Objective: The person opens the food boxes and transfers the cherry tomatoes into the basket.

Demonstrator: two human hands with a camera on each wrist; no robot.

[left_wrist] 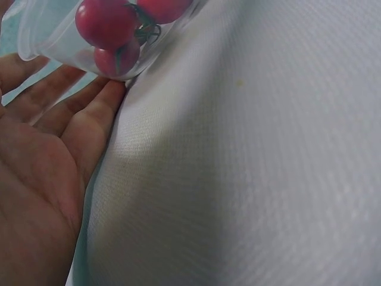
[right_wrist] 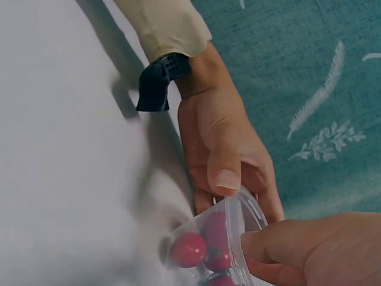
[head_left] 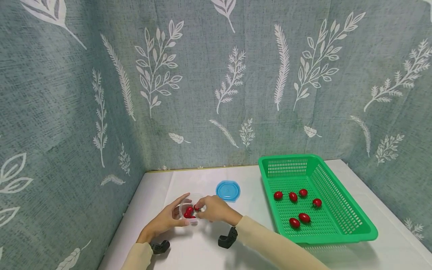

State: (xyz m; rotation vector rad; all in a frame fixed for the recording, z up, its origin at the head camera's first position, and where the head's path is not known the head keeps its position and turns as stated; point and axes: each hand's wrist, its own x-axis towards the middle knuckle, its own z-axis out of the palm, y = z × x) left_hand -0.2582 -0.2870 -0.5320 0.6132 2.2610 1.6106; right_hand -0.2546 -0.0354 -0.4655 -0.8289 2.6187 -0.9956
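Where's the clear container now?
Head view, lower half, left of centre: the clear container is between the left hand and right hand, left of the blue lid.

Six red tomatoes (head_left: 304,218) in one green basket (head_left: 337,240), four o'clock. At least three more in one clear cup (left_wrist: 59,40), seven o'clock; one blue lid (head_left: 228,191), six o'clock.
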